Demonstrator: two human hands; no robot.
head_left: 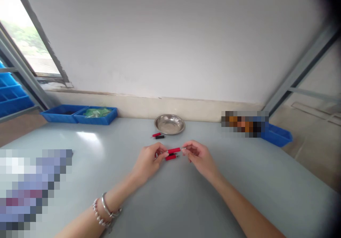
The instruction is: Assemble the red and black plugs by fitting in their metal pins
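A red pen-like piece (174,150) with a silver tip is held level between my two hands above the table. My left hand (150,160) pinches its left end, and bracelets circle that wrist. At the silver tip on the right, the fingers of my right hand (197,155) are closed. Just below lie another red piece (171,157) and a black one, partly hidden. Farther back, a red piece (156,135) and a black piece (160,137) rest near a round metal dish (169,124).
Two blue trays stand at the back left, one (109,119) holding green and clear bags. A blue bin (278,135) is at the right edge beside a pixelated patch. Another pixelated area covers the left front. Metal frame posts flank the grey table (170,209).
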